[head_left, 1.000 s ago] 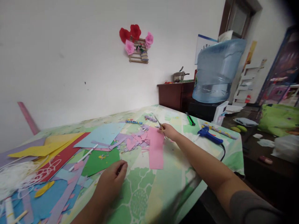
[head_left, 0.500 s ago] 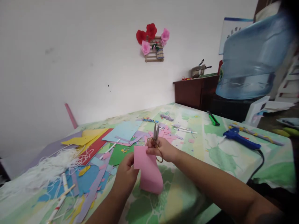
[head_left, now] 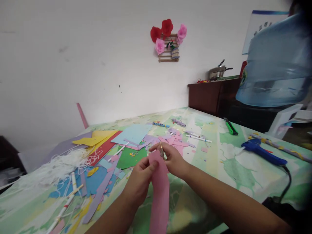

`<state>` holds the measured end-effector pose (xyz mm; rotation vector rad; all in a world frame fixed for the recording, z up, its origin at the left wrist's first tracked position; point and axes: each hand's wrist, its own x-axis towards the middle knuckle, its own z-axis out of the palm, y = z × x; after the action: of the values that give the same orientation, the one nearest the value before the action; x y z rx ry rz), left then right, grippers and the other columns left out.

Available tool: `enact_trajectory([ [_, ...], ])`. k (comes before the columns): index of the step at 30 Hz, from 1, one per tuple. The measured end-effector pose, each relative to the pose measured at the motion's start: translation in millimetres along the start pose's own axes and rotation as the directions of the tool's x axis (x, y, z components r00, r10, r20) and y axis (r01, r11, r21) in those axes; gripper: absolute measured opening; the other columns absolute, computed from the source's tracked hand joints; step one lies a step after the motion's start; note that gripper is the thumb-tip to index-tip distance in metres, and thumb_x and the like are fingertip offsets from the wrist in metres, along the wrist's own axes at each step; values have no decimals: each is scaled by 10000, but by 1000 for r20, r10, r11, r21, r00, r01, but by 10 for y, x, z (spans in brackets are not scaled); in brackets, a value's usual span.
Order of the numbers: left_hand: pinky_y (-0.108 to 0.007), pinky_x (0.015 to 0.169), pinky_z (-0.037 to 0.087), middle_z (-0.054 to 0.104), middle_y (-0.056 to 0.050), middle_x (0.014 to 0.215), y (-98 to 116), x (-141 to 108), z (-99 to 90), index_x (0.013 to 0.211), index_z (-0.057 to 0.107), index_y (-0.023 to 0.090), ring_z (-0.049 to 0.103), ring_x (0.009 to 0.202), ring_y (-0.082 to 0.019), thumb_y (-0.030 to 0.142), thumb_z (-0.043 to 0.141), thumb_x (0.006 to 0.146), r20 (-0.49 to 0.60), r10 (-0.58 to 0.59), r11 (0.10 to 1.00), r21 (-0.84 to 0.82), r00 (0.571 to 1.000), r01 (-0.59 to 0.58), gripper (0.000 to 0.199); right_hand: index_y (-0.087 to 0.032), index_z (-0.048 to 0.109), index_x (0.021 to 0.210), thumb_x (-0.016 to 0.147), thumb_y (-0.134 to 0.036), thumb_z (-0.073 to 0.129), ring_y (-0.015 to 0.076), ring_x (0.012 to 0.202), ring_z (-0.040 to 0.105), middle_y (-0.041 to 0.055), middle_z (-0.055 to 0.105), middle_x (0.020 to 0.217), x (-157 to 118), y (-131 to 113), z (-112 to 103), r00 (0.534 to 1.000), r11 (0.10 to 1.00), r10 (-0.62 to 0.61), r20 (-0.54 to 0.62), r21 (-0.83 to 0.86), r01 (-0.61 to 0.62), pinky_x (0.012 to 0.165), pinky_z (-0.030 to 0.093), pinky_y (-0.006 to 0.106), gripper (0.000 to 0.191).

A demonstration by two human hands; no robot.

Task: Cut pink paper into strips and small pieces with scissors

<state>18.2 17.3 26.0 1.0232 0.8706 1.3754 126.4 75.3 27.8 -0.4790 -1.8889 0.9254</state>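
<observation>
1. The left hand (head_left: 141, 174) is clamped on the pink paper strip (head_left: 159, 195), its thumb pressed flat on the near face close to the upper end.
2. The right hand (head_left: 175, 161) is closed around the scissors (head_left: 162, 150), just beside the strip's upper right edge. The scissors are small and partly hidden here, so whether their blades touch the paper cannot be told.
3. The pink paper strip is held above the patterned tablecloth (head_left: 234, 172), its length hanging down toward the wearer and running out of the bottom of the view.
4. Beyond the right hand lies a heap of pink and purple scraps (head_left: 176, 140), with white pens (head_left: 198, 138) to its right.
5. Left of the hands, a green sheet (head_left: 131, 160), a light blue sheet (head_left: 131, 133), a red sheet (head_left: 104, 152) and yellow paper (head_left: 95, 139) lie partly overlapping, near a tangle of white string (head_left: 70, 162).
6. Well to the right of the hands rest a blue glue gun (head_left: 264, 153) and, farther back, a green cutter (head_left: 230, 126).
</observation>
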Motion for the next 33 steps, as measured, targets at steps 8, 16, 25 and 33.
enact_trajectory([
  [8, -235, 518, 417, 576, -7, 676, 119, 73, -188, 781, 520, 147, 527, 550, -109, 227, 590, 604, -271, 58, 998, 3, 961, -60, 206, -166, 466, 730, 719, -436, 375, 91, 532, 391, -19, 429, 601, 2, 217, -167, 922, 908, 387, 18, -181, -377, 472, 317, 205, 285],
  [16, -265, 543, 438, 593, -16, 691, 195, 134, -354, 788, 516, 149, 550, 582, -129, 218, 595, 592, -340, 116, 989, -45, 933, -140, 223, -168, 423, 669, 676, -584, 324, 84, 517, 367, -21, 410, 595, -93, 173, -120, 881, 846, 435, 186, -421, -328, 446, 265, 191, 428],
  [25, -240, 543, 433, 582, 3, 659, 194, 145, -346, 761, 497, 145, 540, 566, -102, 199, 607, 580, -385, 227, 964, -44, 895, -264, 218, -168, 401, 645, 698, -587, 274, 72, 483, 364, -26, 419, 557, -150, 184, -25, 866, 819, 435, 247, -509, -266, 418, 235, 180, 441],
  [33, -205, 494, 414, 555, 36, 567, 118, 98, -225, 705, 485, 141, 517, 497, -83, 211, 618, 553, -482, 299, 949, 62, 823, -309, 214, -159, 427, 654, 704, -568, 298, 71, 497, 355, -18, 426, 578, -164, 181, 52, 887, 833, 392, 244, -503, -230, 420, 225, 180, 431],
])
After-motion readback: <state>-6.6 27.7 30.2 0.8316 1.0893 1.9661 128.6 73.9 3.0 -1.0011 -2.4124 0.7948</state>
